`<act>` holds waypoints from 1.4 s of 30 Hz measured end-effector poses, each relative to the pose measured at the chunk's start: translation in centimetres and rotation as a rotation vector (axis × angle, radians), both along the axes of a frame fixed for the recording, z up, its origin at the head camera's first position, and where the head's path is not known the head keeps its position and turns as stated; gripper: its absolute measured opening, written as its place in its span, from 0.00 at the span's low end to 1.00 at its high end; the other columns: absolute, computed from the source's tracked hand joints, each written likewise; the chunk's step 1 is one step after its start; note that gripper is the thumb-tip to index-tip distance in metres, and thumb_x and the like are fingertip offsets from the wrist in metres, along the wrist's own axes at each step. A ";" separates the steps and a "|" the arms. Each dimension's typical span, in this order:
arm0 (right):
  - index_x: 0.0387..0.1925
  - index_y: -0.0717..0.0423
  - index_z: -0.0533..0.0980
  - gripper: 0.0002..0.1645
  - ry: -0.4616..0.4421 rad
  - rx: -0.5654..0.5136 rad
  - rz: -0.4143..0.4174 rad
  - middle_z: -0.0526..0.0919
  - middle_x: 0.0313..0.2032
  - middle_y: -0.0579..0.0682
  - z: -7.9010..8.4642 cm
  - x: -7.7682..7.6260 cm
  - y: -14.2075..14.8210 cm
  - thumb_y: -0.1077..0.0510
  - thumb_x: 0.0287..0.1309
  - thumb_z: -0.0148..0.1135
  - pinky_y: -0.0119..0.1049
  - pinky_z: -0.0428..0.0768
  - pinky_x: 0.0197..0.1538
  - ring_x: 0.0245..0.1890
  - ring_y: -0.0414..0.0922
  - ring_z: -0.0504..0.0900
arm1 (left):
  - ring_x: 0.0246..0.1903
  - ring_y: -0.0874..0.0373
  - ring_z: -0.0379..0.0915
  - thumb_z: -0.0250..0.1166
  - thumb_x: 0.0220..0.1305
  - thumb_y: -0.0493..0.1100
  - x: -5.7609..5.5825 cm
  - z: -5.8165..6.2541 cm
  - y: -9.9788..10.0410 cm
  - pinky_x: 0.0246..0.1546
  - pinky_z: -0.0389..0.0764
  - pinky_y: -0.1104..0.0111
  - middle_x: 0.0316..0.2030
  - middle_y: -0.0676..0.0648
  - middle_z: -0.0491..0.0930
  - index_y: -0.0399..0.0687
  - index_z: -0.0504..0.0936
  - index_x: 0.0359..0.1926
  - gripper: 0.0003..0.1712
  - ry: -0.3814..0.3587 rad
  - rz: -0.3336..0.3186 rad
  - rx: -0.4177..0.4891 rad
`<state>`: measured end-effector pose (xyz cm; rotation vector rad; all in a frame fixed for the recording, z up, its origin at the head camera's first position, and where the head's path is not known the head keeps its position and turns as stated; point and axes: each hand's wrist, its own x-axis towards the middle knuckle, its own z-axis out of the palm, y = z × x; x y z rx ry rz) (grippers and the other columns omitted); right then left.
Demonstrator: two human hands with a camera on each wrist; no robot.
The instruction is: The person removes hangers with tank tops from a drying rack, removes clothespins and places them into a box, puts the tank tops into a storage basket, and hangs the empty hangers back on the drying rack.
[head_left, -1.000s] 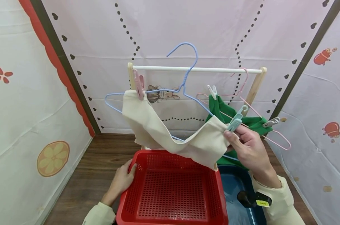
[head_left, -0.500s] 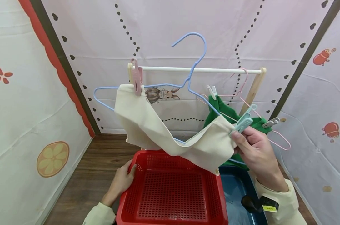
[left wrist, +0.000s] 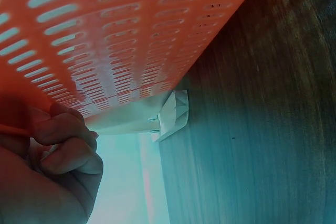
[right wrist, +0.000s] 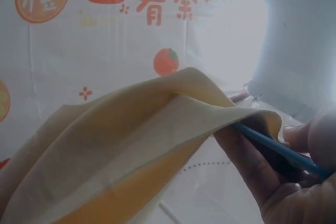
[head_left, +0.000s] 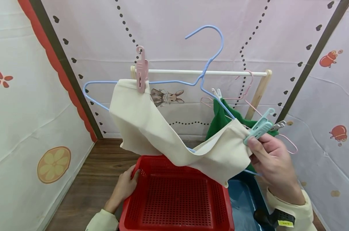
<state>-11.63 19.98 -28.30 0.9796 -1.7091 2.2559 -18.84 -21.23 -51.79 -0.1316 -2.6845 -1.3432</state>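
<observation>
My right hand (head_left: 274, 160) holds the right end of a blue clothes hanger (head_left: 177, 81) together with the corner of a cream cloth (head_left: 151, 128). A mint clothespin (head_left: 259, 128) clips that corner, right above my fingertips. The cloth's left corner hangs from the hanger under a pink clothespin (head_left: 141, 70), and its middle sags over the basket. In the right wrist view, the hanger's bar (right wrist: 278, 148) runs beneath the cloth (right wrist: 131, 124) into my grip. My left hand (head_left: 123, 186) grips the left rim of a red basket (head_left: 128, 211); its curled fingers (left wrist: 68, 150) show against the slotted wall (left wrist: 115, 35).
Behind stands a wooden rack with a white rail (head_left: 186, 72). From it hangs a pink hanger (head_left: 251, 85) with a green cloth (head_left: 220, 120) held by clothespins. A blue tub (head_left: 241, 199) sits right of the basket on the wooden floor (head_left: 85, 179). Printed curtains enclose the sides.
My right hand has moved to the right and slightly down. The blue hanger has come closer, its hook rising and shifting right, with the cream cloth along. My left hand stays on the basket.
</observation>
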 end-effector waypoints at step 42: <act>0.48 0.74 0.75 0.26 -0.075 -0.300 0.166 0.87 0.34 0.60 0.8 1.0 4.7 0.67 0.78 0.26 0.32 0.82 0.26 0.30 0.47 0.88 | 0.27 0.57 0.72 0.55 0.75 0.42 0.0 0.1 0.2 0.29 0.75 0.63 0.30 0.44 0.81 0.38 0.79 0.54 0.14 0.007 0.024 -0.068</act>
